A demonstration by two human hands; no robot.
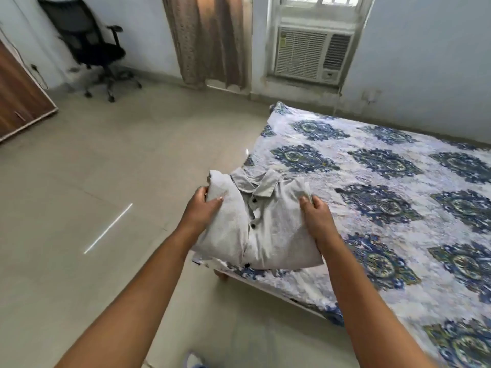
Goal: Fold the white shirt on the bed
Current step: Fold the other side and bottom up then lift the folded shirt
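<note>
The white shirt (265, 221) is already folded into a compact, roughly rectangular bundle, front side up, collar spread open at the far end. A button placket runs down its middle with dark buttons showing, one more peeking at the near edge. The fabric looks pale grey-white and slightly rumpled along both sides. It sits at the near corner of the bed (385, 208), over the blue-and-white patterned bedsheet, its left side reaching out past the mattress edge above the floor
</note>
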